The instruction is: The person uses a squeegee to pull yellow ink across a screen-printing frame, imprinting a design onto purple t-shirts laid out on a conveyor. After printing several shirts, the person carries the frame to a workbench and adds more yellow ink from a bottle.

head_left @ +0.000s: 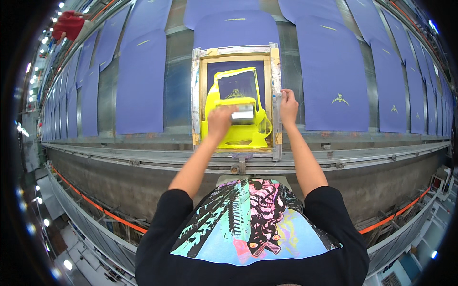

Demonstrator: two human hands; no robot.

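A screen-printing frame [196,90] lies in front of me over a blue-purple fabric panel. Bright yellow ink [245,137] is pooled thickly in its near half and streaked up both sides of the mesh [238,85]. An arched motif shows through the mesh just beyond the squeegee. My left hand [220,124] is closed on the squeegee [243,113], whose edge is coated in yellow, inside the frame. At the frame's right side bar, my right hand [288,107] has its fingers closed on the outer edge; the exact fingertip contact is partly hidden.
Fabric panels [331,76] lie in rows along the long metal table [179,71]; some on the right bear a small yellow arched print. A metal rail [157,155] runs along the near edge. A person in red [69,26] stands at the far left.
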